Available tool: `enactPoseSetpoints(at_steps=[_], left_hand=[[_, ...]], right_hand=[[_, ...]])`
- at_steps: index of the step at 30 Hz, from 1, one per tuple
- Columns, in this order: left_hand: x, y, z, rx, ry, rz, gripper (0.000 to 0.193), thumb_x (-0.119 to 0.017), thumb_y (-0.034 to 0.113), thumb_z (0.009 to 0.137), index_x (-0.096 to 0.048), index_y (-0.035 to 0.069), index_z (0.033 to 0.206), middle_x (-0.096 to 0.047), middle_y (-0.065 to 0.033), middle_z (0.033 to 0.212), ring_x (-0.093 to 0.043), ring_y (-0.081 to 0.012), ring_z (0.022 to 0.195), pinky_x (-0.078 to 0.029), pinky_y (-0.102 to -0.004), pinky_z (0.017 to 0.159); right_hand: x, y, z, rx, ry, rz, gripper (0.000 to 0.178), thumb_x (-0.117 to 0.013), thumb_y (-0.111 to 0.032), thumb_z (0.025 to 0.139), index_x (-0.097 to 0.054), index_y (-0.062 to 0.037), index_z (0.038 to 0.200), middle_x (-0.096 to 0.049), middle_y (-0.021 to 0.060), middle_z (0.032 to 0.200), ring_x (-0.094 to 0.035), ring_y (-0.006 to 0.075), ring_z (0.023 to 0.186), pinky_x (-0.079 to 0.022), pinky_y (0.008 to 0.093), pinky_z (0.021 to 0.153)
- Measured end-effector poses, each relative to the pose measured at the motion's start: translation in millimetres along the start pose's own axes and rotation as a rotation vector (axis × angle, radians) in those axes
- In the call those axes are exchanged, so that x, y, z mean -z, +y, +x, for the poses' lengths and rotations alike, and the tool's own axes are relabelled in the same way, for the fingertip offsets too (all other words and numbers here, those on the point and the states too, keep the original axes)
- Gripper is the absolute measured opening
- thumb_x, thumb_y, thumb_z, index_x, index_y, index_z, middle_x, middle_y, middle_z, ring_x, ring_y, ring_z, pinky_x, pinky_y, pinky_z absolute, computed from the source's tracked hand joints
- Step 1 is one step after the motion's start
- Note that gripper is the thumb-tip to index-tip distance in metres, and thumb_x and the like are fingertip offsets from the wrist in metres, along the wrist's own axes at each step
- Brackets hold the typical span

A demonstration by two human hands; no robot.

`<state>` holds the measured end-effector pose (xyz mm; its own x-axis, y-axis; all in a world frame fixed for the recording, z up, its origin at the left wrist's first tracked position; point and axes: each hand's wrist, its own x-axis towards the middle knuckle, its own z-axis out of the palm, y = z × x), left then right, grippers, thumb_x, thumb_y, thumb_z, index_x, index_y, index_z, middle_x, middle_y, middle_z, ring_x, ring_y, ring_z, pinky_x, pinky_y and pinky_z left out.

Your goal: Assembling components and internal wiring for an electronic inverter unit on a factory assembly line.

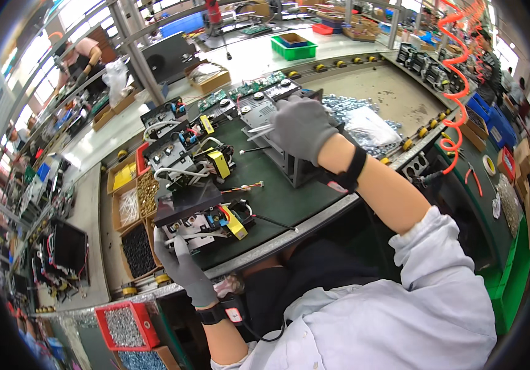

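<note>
My left hand, in a grey glove, has its fingers and thumb about the near left edge of a metal-framed electronic assembly with a yellow-wrapped transformer, white tubing and wires. Behind that assembly sit a dark metal panel and more units like it. My right hand, also gloved, is closed around thin pale strips that stick out on its left; their kind is unclear. Below it a dark grey metal housing stands on the green mat, partly hidden by the hand.
At left, cardboard bins hold black screws, brass-coloured parts and white strips. Loose silver hardware and a white bag lie to the right. An orange coiled hose hangs there. Below left is a red bin.
</note>
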<state>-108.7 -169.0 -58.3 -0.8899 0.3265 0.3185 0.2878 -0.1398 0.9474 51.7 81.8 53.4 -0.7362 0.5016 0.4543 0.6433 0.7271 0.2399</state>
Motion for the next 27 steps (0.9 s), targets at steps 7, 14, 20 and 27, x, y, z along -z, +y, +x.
enactPoseSetpoints(at_steps=[7, 14, 20, 27], left_hand=[[-4, 23, -32, -0.546, -0.045, 0.255, 0.046, -0.052, 0.005, 0.087, -0.048, -0.004, 0.131, -0.051, -0.0120, 0.131, -0.048, -0.0200, 0.119, -0.034, -0.0345, 0.104], [-134, 40, -59, 0.280, -0.518, -0.485, 0.043, -0.068, 0.006, 0.083, -0.054, -0.002, 0.123, -0.059, -0.0095, 0.114, -0.056, -0.0179, 0.102, -0.045, -0.0321, 0.091], [-182, 19, -63, 0.136, -0.660, -0.376, 0.035, -0.075, 0.019, 0.079, -0.058, 0.000, 0.103, -0.065, -0.0089, 0.099, -0.062, -0.0183, 0.084, -0.049, -0.0321, 0.076], [-186, 36, -105, -0.494, -0.534, 0.169, 0.051, -0.073, 0.028, 0.078, -0.052, 0.007, 0.119, -0.060, -0.0091, 0.100, -0.063, -0.0282, 0.087, -0.052, -0.0362, 0.070]], right_hand=[[27, -17, -78, 0.060, 0.464, 0.287, 0.010, -0.072, -0.022, 0.073, -0.067, -0.0139, 0.075, -0.058, 0.0009, 0.073, -0.058, 0.0199, 0.068, -0.048, 0.0312, 0.053], [17, 41, -163, 0.041, 0.562, 0.324, 0.014, -0.073, -0.010, 0.069, -0.068, -0.0112, 0.081, -0.063, 0.0030, 0.080, -0.054, 0.0206, 0.060, -0.046, 0.0314, 0.051], [39, 32, -186, -0.272, 0.497, 0.244, 0.019, -0.076, -0.016, 0.069, -0.068, -0.0113, 0.086, -0.064, 0.0062, 0.083, -0.063, 0.0267, 0.068, -0.051, 0.0353, 0.056], [31, -20, -146, -0.556, 0.245, 0.348, 0.106, -0.077, -0.057, 0.060, -0.037, 0.0058, 0.135, -0.060, 0.0201, 0.098, -0.066, 0.0338, 0.069, -0.054, 0.0408, 0.057]])
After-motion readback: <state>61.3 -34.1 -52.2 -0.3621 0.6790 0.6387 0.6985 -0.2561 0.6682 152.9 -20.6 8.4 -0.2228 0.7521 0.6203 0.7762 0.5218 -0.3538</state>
